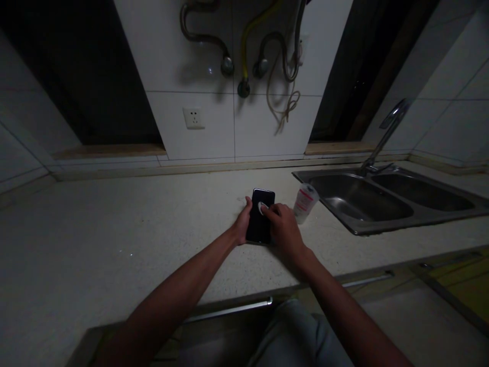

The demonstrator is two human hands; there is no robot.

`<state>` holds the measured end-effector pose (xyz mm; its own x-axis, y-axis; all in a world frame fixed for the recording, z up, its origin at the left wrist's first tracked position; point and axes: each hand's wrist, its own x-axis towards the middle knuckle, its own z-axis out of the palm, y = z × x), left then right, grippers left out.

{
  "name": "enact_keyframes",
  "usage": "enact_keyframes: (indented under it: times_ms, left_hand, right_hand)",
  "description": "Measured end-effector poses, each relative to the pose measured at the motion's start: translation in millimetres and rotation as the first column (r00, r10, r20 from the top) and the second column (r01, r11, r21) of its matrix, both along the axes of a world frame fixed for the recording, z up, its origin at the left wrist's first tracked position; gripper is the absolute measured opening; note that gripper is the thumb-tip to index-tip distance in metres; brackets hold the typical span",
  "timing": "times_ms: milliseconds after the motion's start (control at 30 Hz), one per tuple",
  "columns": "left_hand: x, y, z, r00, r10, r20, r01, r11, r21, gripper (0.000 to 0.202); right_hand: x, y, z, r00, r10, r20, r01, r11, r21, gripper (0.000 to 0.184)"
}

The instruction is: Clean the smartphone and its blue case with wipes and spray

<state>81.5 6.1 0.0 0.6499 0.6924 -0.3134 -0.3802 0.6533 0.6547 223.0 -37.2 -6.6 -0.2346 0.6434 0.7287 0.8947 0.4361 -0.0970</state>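
A smartphone (259, 228) with a dark screen is over the pale countertop, its long side pointing away from me. My left hand (243, 224) grips its left edge, the thumb along the side and the other fingers hidden beneath. With bent fingers, my right hand (284, 224) presses a small white wad (263, 207) against the upper part of the screen. The wad looks like cotton or tissue, but it is too small to tell. Just right of my right hand stands a translucent plastic cup (306, 203) with red print.
A steel double sink (362, 199) with a tall faucet (387, 127) is set into the counter (95, 229) at right. The tiled wall behind carries a socket (193, 118), hoses and a yellow pipe (244, 46). Drawer handles (229, 311) run below the counter's front edge.
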Motion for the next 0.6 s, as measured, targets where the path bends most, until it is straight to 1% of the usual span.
enact_keyframes:
  times_ms: [133,233,300,400,500,600]
  left_hand:
    - [0.3,3.0,-3.4,0.999,0.033,0.016,-0.033,0.999,-0.004,0.083]
    - [-0.1,4.2,-3.2,0.998,0.052,0.021,-0.052,0.998,-0.019,0.083]
    - [-0.5,4.3,-2.1,0.999,0.049,0.020,-0.049,0.998,-0.036,0.083]
    - [-1.3,4.5,-1.5,0.999,0.039,0.016,-0.038,0.998,-0.042,0.085]
    - [-2.0,5.4,-2.9,0.998,0.041,0.057,-0.042,0.999,0.012,0.089]
    - [-2.9,6.2,-4.3,0.986,0.088,0.140,-0.100,0.992,0.077,0.086]
  right_hand:
    - [-4.7,15.2,11.4,0.992,-0.122,-0.009,0.122,0.992,-0.018,0.040]
    - [-8.8,16.9,16.4,0.991,-0.131,0.014,0.132,0.990,-0.047,0.040]
    - [-10.7,11.6,15.3,0.996,-0.077,0.036,0.079,0.995,-0.060,0.040]
    - [-11.7,-4.0,6.8,0.996,0.045,0.080,-0.040,0.997,-0.062,0.035]
    - [-11.4,-22.8,-4.7,0.977,0.167,0.132,-0.163,0.986,-0.040,0.032]
    - [-10.0,-37.5,-11.0,0.961,0.221,0.165,-0.213,0.975,-0.064,0.032]
